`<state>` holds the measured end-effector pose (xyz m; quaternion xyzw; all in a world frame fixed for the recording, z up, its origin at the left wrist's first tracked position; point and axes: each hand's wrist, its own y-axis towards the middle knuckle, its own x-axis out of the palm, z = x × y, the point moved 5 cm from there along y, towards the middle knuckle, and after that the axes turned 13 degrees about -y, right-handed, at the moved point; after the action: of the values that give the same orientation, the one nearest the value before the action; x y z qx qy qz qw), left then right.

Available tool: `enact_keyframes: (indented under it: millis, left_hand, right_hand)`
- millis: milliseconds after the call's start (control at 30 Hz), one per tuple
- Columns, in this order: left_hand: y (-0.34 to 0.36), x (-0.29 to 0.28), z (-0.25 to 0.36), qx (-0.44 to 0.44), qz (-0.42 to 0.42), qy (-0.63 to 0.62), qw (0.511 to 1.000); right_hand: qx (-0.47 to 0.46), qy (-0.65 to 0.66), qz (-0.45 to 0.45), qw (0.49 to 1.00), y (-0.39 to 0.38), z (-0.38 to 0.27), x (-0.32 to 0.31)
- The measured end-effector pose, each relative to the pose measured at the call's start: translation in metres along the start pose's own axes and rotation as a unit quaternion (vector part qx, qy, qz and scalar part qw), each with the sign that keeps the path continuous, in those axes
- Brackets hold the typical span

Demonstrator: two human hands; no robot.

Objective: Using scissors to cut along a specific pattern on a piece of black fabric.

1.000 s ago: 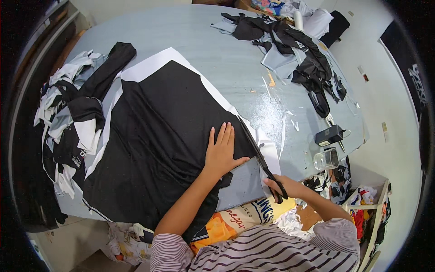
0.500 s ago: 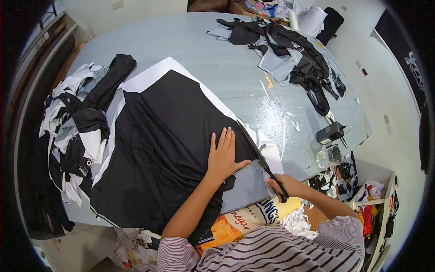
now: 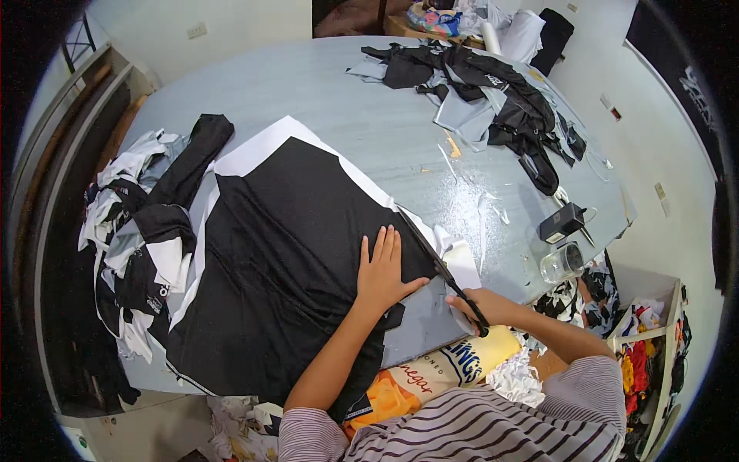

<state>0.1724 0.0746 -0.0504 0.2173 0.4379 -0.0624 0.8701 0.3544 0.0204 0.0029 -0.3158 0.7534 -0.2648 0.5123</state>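
Note:
A large black piece of fabric (image 3: 277, 254) lies spread on the table, with a white layer (image 3: 265, 142) showing along its upper edges. My left hand (image 3: 382, 269) rests flat on the black fabric near its right edge, fingers stretched out. In my right hand (image 3: 485, 306) is a pair of long black scissors (image 3: 437, 262), its blades pointing up and left along the fabric's right edge. A white cut strip (image 3: 463, 264) lies just right of the blades. The blade tips are at the white border, and how far they are apart is hard to see.
Black, white and grey garments (image 3: 138, 239) heap up on the table's left. More dark clothing (image 3: 493, 92) lies at the far right. A black box-shaped adapter (image 3: 562, 223) and a clear glass (image 3: 562, 263) stand near the right edge. A yellow-and-white sack (image 3: 439, 369) sits below the table's near edge.
The whole view has shifted slightly. My left hand stays flat on the black fabric, and my right hand still holds the scissors at almost the same place along the edge.

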Motion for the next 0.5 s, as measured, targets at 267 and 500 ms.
enact_keyframes:
  millis: [267,500]
  left_hand:
    - [-0.007,-0.010,-0.002,0.039,-0.076,-0.004,0.996]
    - [-0.029,-0.036,0.022,0.091,-0.210,-0.034,0.973]
  right_hand:
    - [-0.029,0.110,-0.037,0.993,-0.023,0.036,0.011]
    - [-0.064,-0.023,-0.064,0.996,-0.059,0.092,0.025]
